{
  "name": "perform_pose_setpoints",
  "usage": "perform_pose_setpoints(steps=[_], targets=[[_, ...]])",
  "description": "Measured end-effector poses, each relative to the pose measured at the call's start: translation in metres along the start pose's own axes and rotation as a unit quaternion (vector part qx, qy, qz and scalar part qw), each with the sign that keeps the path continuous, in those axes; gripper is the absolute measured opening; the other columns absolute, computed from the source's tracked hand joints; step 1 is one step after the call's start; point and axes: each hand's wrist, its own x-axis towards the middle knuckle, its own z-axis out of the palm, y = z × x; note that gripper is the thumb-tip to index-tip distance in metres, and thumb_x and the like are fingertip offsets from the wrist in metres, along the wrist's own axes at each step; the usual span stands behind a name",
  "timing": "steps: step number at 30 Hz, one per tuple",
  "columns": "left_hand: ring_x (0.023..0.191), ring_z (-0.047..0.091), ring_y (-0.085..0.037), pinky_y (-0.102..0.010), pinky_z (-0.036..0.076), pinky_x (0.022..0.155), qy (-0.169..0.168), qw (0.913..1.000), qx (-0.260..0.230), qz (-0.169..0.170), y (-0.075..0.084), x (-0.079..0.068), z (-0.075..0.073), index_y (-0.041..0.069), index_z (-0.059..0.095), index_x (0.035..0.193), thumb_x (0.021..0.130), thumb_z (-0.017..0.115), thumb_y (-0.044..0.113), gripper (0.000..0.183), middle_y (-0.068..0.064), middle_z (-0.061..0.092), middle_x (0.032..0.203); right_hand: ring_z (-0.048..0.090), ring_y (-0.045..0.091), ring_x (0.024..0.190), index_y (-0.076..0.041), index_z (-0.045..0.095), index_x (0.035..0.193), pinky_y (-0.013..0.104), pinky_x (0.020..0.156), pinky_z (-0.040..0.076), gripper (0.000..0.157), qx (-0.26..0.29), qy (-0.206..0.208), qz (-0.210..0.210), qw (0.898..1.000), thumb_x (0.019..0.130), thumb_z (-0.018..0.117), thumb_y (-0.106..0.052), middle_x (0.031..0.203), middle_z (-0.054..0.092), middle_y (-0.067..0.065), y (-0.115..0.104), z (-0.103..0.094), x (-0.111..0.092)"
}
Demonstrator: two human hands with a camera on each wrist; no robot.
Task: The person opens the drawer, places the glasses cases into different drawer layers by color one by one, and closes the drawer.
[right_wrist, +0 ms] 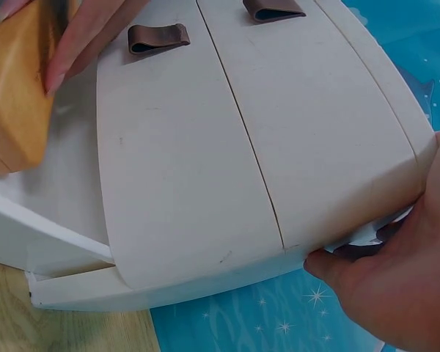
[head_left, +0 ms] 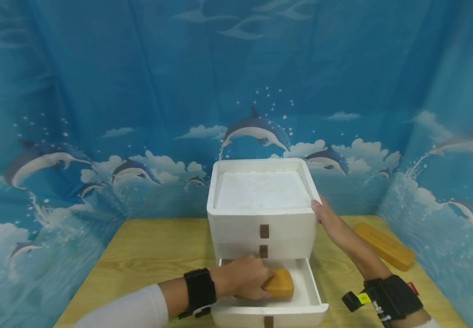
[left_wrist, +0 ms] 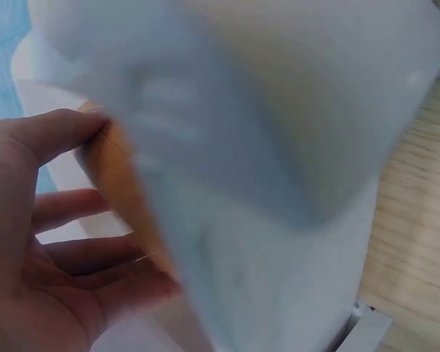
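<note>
A white drawer cabinet (head_left: pixel 236 234) stands on the table, its bottom drawer (head_left: pixel 297 314) pulled out toward me. Inside that drawer lies an orange-brown block (head_left: pixel 280 283) with rounded corners. My left hand (head_left: pixel 242 277) grips the block from the left; thumb and fingers lie on either side of it in the left wrist view, where a blurred white panel hides part of the block (left_wrist: pixel 117 172). At the cabinet's upper right corner, my right hand (head_left: pixel 334 223) holds on, with the thumb at the top rim and the fingers round the side.
A longer orange-brown block (head_left: pixel 385 246) lies on the wooden table (head_left: pixel 158 248) at the right. The cabinet's top is a shallow tray (head_left: pixel 261 191), and brown tabs (head_left: pixel 264 231) mark the drawer fronts. A blue dolphin-print curtain (head_left: pixel 170 91) surrounds the table.
</note>
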Motion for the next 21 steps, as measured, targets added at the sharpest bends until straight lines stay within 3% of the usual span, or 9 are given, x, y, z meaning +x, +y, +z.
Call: perform_pose_setpoints(steps=[6, 15, 18, 21], targets=[[0.053, 0.042, 0.007, -0.009, 0.035, 0.051, -0.004, 0.9997, 0.016, -0.019, 0.002, 0.006, 0.010, 0.020, 0.066, 0.087, 0.093, 0.076, 0.038, 0.022, 0.015, 0.054, 0.066, 0.005, 0.054, 0.156, -0.026, -0.014, 0.166, 0.087, 0.110, 0.017, 0.065, 0.000, -0.004, 0.004, 1.000, 0.113, 0.015, -0.050, 0.174, -0.011, 0.019, -0.002, 0.002, -0.001], [0.051, 0.037, 0.002, -0.013, 0.033, 0.048, 0.017, 0.9954, 0.093, -0.010, 0.007, 0.008, 0.012, 0.021, 0.066, 0.073, 0.087, 0.076, 0.023, 0.018, 0.014, 0.058, 0.063, 0.002, 0.054, 0.156, -0.029, -0.014, 0.166, 0.088, 0.108, 0.016, 0.062, 0.008, -0.003, -0.016, 1.000, 0.114, 0.016, -0.045, 0.174, -0.013, 0.018, -0.001, 0.003, -0.001], [0.053, 0.041, 0.001, -0.014, 0.039, 0.049, 0.014, 0.9911, 0.132, 0.004, 0.009, 0.009, 0.010, 0.023, 0.068, 0.073, 0.088, 0.075, 0.023, 0.016, 0.014, 0.064, 0.071, 0.004, 0.054, 0.155, -0.028, -0.014, 0.166, 0.087, 0.108, 0.018, 0.062, 0.009, -0.002, -0.019, 1.000, 0.114, 0.016, -0.044, 0.173, -0.012, 0.019, 0.000, 0.003, -0.001], [0.059, 0.049, 0.002, -0.014, 0.048, 0.056, -0.014, 0.9845, 0.174, 0.014, 0.010, 0.011, 0.007, 0.024, 0.071, 0.081, 0.091, 0.074, 0.027, 0.011, 0.013, 0.069, 0.083, 0.004, 0.054, 0.156, -0.028, -0.014, 0.166, 0.087, 0.108, 0.019, 0.062, 0.009, -0.002, -0.019, 1.000, 0.114, 0.016, -0.045, 0.174, -0.012, 0.019, 0.001, 0.002, -0.001]])
